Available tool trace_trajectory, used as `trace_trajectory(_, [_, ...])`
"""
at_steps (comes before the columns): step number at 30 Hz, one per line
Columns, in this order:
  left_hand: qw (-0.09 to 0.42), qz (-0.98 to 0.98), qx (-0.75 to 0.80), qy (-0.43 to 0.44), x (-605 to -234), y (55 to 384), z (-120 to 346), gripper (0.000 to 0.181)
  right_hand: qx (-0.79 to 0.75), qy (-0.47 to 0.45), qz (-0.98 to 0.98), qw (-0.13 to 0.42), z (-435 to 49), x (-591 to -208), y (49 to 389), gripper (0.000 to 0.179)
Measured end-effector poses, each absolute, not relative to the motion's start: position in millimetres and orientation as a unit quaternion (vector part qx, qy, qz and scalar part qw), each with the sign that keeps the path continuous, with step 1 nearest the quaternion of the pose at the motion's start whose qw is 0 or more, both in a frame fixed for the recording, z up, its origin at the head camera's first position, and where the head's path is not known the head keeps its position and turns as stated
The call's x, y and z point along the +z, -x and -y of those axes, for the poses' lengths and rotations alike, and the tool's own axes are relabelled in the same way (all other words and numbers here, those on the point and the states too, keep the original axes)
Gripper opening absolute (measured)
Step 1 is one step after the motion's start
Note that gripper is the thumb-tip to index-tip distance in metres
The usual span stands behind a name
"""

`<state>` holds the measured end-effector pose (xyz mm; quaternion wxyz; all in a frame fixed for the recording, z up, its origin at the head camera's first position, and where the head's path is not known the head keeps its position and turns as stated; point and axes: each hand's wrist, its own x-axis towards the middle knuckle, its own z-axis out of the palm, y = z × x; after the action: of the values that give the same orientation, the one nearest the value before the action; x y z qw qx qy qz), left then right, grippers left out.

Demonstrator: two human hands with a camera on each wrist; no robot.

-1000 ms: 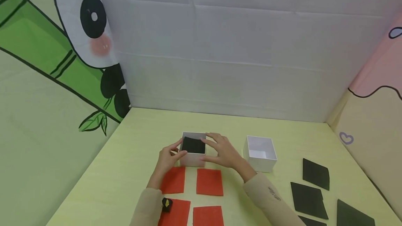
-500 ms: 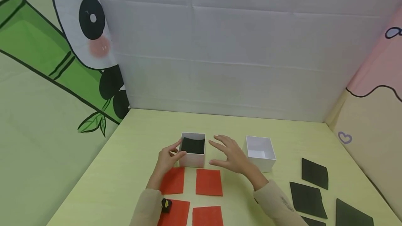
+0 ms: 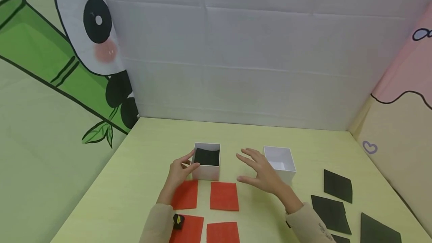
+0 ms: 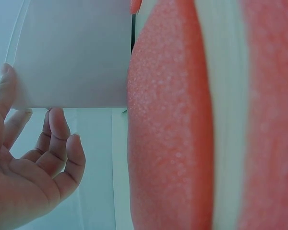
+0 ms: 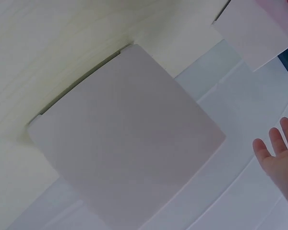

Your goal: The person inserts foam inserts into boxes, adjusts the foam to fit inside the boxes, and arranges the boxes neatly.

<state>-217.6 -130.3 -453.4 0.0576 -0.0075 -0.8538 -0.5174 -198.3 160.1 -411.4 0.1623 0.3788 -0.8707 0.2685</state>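
Dark lettering on the beige right sleeve (image 3: 314,223) is too small to read; at the left cuff, a black piece (image 3: 178,221) bears a yellow mark. The left hand (image 3: 180,171), at eight o'clock of the left white box (image 3: 206,173), grasps that box's near corner, thumb and fingers on adjoining walls. The right hand (image 3: 261,173), at three o'clock of that box, is free, its fingers spread and reaching toward nine o'clock, between the two boxes. Both boxes are square, smooth and open-topped; a black sheet (image 3: 206,157) shows inside the left one, and the right white box (image 3: 287,176) lies at its three o'clock. Four grainy, foam-like red squares (image 3: 224,196) spread from five to seven o'clock, and thin black sheets (image 3: 337,186) lie toward four on the pale yellow table (image 3: 162,134).
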Motion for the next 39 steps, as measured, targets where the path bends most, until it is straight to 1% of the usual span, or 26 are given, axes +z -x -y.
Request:
trace_trajectory(5, [0.053,0.854,-0.518,0.003,-454,218,130,0.056,0.274,-0.38,0.868,0.166,-171,-411,191,0.067])
trace_trajectory(18, [0.049,0.851,-0.522,-0.002,-452,217,129,0.055,0.277,-0.381,0.86,0.197,-195,-416,178,0.065])
trace_trajectory(28, [0.055,0.851,-0.522,0.011,-452,217,130,0.054,0.267,-0.369,0.865,0.211,-215,-417,164,0.063])
trace_trajectory(39, [0.062,0.851,-0.522,0.019,-453,217,129,0.055,0.259,-0.335,0.885,0.193,-243,-426,149,0.067])
